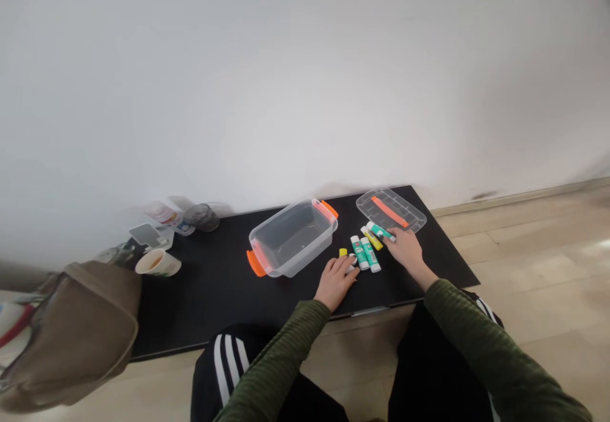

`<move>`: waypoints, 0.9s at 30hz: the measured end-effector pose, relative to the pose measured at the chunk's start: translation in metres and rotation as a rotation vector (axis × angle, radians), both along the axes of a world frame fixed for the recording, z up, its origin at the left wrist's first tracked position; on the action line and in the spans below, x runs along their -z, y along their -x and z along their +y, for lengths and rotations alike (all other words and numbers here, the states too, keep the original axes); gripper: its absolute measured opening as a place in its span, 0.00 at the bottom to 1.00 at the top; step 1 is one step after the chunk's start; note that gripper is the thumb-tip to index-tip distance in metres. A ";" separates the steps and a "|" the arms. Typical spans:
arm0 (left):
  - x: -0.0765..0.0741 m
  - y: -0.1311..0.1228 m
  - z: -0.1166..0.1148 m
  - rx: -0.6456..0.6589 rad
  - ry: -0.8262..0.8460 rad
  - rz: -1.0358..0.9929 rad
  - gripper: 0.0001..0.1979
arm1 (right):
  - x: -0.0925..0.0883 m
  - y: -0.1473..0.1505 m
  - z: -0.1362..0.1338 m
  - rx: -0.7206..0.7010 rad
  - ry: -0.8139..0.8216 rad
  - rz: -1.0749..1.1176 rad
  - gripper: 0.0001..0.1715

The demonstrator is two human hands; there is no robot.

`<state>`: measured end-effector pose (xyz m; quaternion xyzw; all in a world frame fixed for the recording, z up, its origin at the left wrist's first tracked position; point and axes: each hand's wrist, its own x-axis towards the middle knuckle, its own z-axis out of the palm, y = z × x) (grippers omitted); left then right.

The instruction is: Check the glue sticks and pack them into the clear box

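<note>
Along the foot of a white wall (305, 79), over a pale tile floor (538, 282): low black tabletop (200, 307), set at a slant to the wall, beige skirting board (515, 203) running off at 2 o'clock. Clock centred between the hands, 12 toward the wall.

At 11 o'clock, clear plastic storage box (291, 239), open side up, orange handles (256, 263) at both ends. At 12 o'clock, clear plastic lid (400, 203) lying flat, orange strip (389, 211) along its middle. Farther off at 10 o'clock, near the wall: dark glass tumbler (202, 217), grey phone-like slab (144, 234), white mug (157, 263) with brownish liquid. At 9 o'clock, olive-brown bag (76, 333) overlapping the tabletop's left end.

Right hand (405, 248) palm down, fingers clenched around a green-and-white glue stick (380, 231), its far end close to the lid's rim. Left hand (336, 282) palm down near the tabletop's front edge, fingers bent over a small white-capped stick (351, 264); grip or mere touch, impossible to tell. Just past those fingertips, small yellow cap (342, 253). Between the hands, two more green-and-white glue sticks (365, 253) side by side, yellow glue stick (372, 238) touching them. Forearms in ribbed olive sleeves (476, 339), reaching over black track pants (229, 365) with white stripes.
</note>
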<state>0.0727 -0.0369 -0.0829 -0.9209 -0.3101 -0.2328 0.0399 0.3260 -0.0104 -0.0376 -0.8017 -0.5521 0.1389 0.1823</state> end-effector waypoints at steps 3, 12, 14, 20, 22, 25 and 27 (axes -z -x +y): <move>0.002 0.001 0.001 -0.019 0.021 -0.012 0.15 | 0.000 0.004 0.001 -0.013 0.032 -0.069 0.20; 0.004 0.002 0.013 -0.096 0.136 -0.188 0.14 | 0.004 0.011 -0.006 -0.124 0.069 -0.126 0.14; 0.005 0.002 0.015 -0.094 0.170 -0.211 0.13 | 0.004 0.011 -0.007 -0.135 0.063 -0.121 0.15; -0.005 0.002 0.016 -0.038 0.186 -0.158 0.16 | -0.008 0.017 -0.015 -0.280 -0.154 -0.054 0.16; -0.017 0.002 0.008 -0.033 0.181 -0.155 0.20 | -0.015 0.024 -0.025 -0.400 -0.270 0.032 0.16; -0.044 0.005 -0.020 -0.076 0.309 -0.144 0.24 | -0.030 0.039 -0.051 -0.525 -0.334 0.113 0.15; -0.069 0.013 -0.051 -0.072 0.511 -0.151 0.18 | -0.048 0.049 -0.076 -0.663 -0.287 0.184 0.13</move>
